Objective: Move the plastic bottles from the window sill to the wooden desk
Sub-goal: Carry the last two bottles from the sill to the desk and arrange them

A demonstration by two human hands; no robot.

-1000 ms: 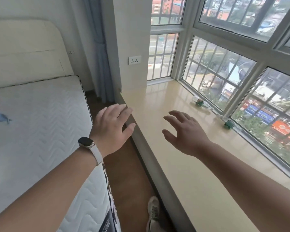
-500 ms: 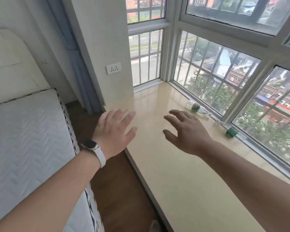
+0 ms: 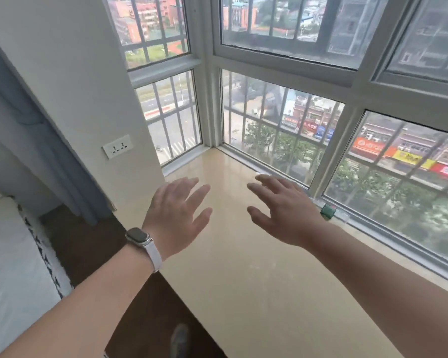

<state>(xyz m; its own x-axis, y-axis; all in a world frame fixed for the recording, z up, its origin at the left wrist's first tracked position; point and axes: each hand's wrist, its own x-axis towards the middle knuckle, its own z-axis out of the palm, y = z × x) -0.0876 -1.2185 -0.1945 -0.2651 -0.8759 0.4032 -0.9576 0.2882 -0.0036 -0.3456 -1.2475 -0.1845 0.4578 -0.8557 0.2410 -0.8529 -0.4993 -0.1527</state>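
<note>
A clear plastic bottle with a green label (image 3: 329, 211) lies on its side on the beige window sill (image 3: 256, 280), tight against the window frame at the right. My right hand (image 3: 282, 210) hovers over the sill just left of it, fingers spread, holding nothing. It hides the spot where a second bottle lay in the earlier frames. My left hand (image 3: 177, 215), with a watch on its wrist, floats over the sill's near-left part, fingers apart and empty. No wooden desk is in view.
Barred windows (image 3: 282, 140) wall the sill at the back and right. A white wall with a socket (image 3: 117, 149) and a blue curtain (image 3: 36, 151) stand at the left. A bed mattress (image 3: 8, 267) fills the lower left, with dark wood floor (image 3: 96, 251) between it and the sill.
The view has swung right and closer to the windows. Both hands have stretched forward over the sill with fingers straighter, and my right hand now covers the farther bottle.
</note>
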